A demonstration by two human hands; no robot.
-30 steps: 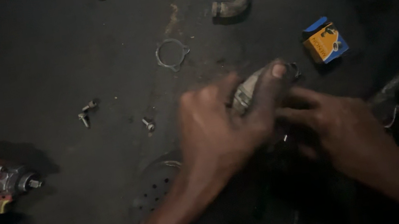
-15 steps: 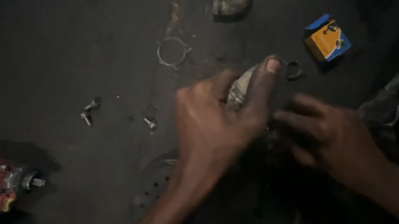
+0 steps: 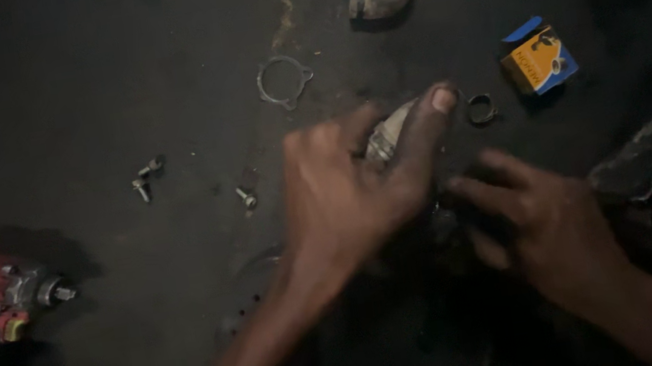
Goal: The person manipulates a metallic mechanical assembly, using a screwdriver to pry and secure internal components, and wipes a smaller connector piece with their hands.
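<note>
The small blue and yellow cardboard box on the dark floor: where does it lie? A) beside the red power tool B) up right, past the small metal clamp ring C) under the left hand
B: the small blue and yellow cardboard box lies upper right, just beyond the small metal clamp ring.

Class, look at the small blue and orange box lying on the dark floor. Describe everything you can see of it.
The small box looks like thin cardboard, with an orange-yellow face carrying a small dark picture and blue sides; a blue flap stands open at its upper end. It lies flat and turned at an angle on the dark floor, near the upper right. Nothing touches it: a small metal ring clamp lies just to its left, and both hands are apart from it.
</note>
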